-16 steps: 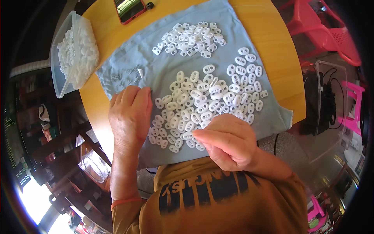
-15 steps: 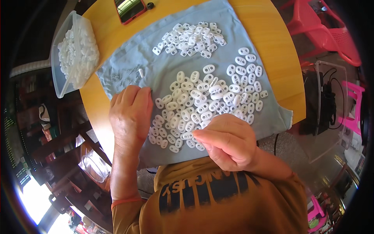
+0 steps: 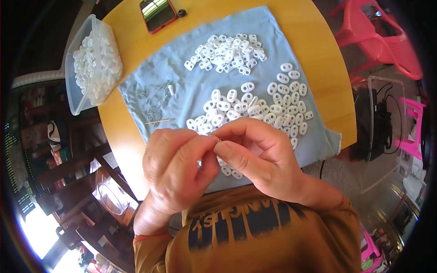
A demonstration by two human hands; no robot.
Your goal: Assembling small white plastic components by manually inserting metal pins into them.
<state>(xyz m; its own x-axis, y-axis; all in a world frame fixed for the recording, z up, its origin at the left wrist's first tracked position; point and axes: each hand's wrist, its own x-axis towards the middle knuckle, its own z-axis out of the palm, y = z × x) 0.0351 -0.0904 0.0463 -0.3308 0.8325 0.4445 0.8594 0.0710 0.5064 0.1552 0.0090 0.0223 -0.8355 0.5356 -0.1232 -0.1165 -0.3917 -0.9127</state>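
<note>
Bright daylight, glare blown out lower left, fisheye bending, dark rim, perhaps slightly soft.

Round yellow desk (image 3: pixel 314 36) on a grey floor (image 3: pixel 346 175). Pink plastic chairs (image 3: pixel 378 36) at right. Bright daylight enters lower left (image 3: pixel 38 232).

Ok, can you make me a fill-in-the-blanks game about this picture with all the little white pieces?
1. The white pieces lie on a light ______ cloth.
2. The cloth is spread over a round ______ table.
3. The left hand and right hand meet ______ the cloth, fingertips pinched together.
4. The clear tub of white pieces sits at the table's ______ edge.

Missing words: blue; yellow; above; left
</note>
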